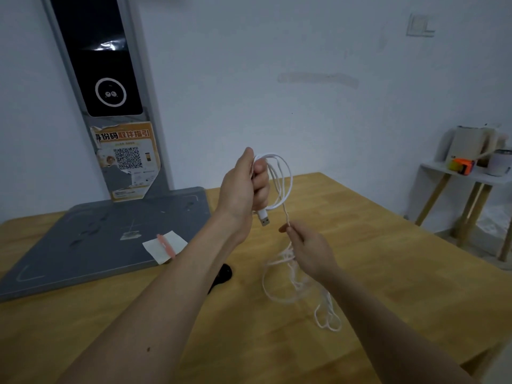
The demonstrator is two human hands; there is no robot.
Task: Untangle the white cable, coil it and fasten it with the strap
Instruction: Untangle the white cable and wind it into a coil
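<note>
My left hand (pixel 243 187) is raised above the wooden table (pixel 374 245) and grips a few loops of the white cable (pixel 285 181). The cable's USB plug (pixel 264 219) sticks out below that fist. Just lower and to the right, my right hand (pixel 307 246) pinches the cable's loose run between thumb and fingers. The rest of the cable (pixel 293 284) lies tangled on the table under my right wrist. A dark object (pixel 223 274), possibly the strap, lies on the table, mostly hidden by my left forearm.
A grey scanner stand (pixel 110 239) with a tall post occupies the table's left side. A white paper slip with a pink pen (pixel 166 246) rests on its base. A small side table (pixel 468 173) with boxes stands against the wall at the right.
</note>
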